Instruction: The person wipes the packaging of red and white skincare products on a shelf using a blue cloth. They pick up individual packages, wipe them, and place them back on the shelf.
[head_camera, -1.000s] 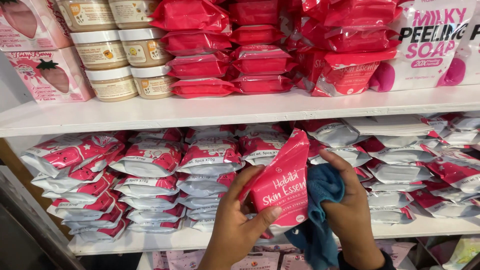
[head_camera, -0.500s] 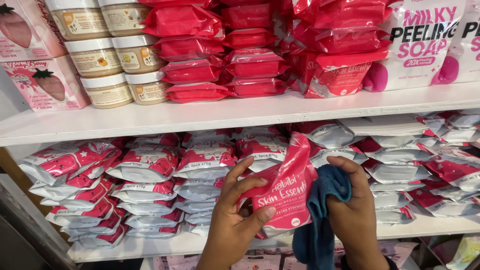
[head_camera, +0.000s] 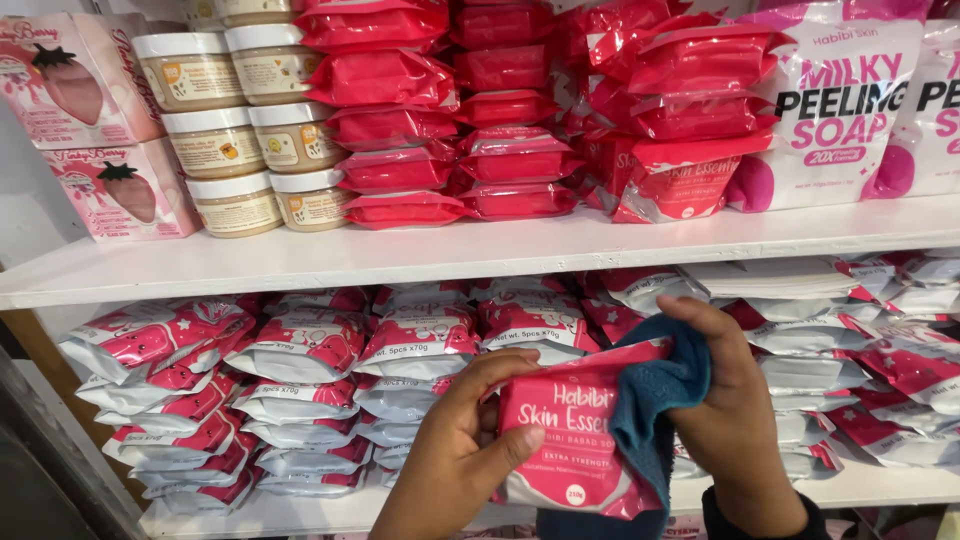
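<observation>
Pink packet gripped by left hand, right hand clutching blue cloth against it, before stacked shelf packets.

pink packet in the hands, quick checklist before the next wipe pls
1. Left hand grips the pink packet: ok, thumb across its front.
2. Right hand holds the blue cloth: ok.
3. Cloth touches packet: ok, draped over its right edge.
4. Packet clear of the lower shelf stacks: ok, held in front of them.
5. Packet's back clean: cannot tell, hidden.
6. Upper shelf stacks steady: ok, none overhanging.
</observation>
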